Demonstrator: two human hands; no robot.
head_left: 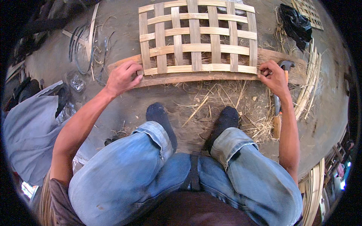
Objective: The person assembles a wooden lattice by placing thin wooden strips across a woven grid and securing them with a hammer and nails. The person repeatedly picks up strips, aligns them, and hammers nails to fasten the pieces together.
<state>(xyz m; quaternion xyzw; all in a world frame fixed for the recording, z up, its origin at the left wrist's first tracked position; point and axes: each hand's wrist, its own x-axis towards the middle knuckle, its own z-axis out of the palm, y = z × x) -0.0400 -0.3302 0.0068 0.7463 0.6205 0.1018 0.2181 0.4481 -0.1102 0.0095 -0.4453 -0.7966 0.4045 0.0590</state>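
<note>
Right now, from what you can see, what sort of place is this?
Probably a small craft workshop for weaving: an open woven lattice lies partly over a wooden board, with long pale strips at the right and loose fibre scraps scattered around.

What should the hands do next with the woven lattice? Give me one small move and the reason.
Probably a gentle nudge to even up the nearest crosswise strip: the left hand is at its left end, the right hand at its right end, and this outer edge of the woven lattice lies over the wooden plank.
</note>
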